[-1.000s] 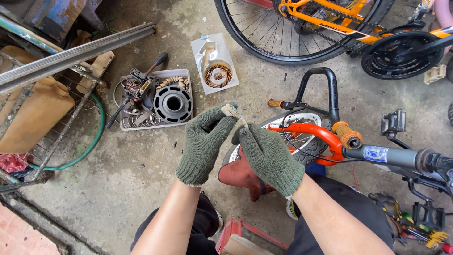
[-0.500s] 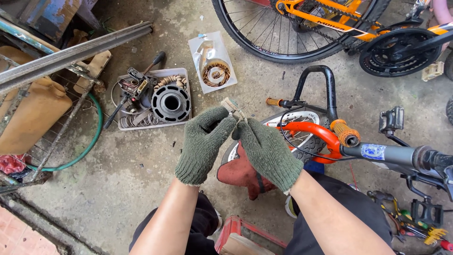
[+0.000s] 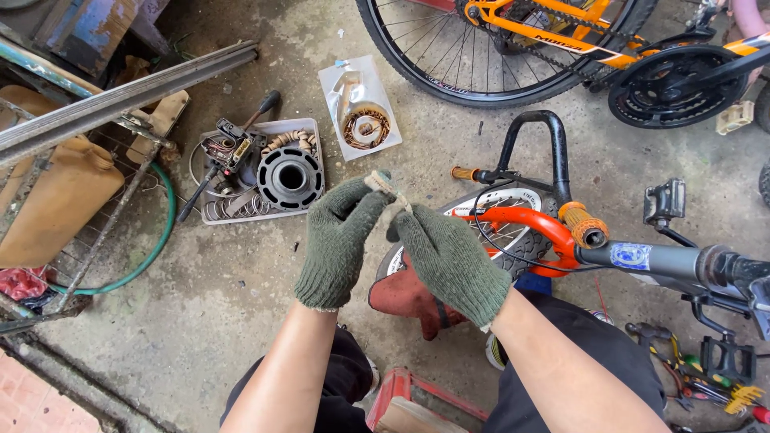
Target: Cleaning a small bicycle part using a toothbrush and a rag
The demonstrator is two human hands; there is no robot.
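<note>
Two gloved hands — left hand (image 3: pixel 341 240), right hand (image 3: pixel 449 261) — pinch one small pale scrap (image 3: pixel 385 186) between fingertips, above bare concrete floor (image 3: pixel 233 321) — parts tray (image 3: pixel 261 170) near, small bike (image 3: pixel 561 232) just beside.

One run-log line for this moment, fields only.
left hand: green knit glove, pinching small pale scrap | right hand: gloved, fingertips on same scrap | below: small orange-frame bicycle | floor: grey parts tray

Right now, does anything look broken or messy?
Yes. The small bike lies tipped over on the concrete floor beside the gloved left hand and right hand. Loose parts fill a tray, and tools lie scattered at lower right.
</note>
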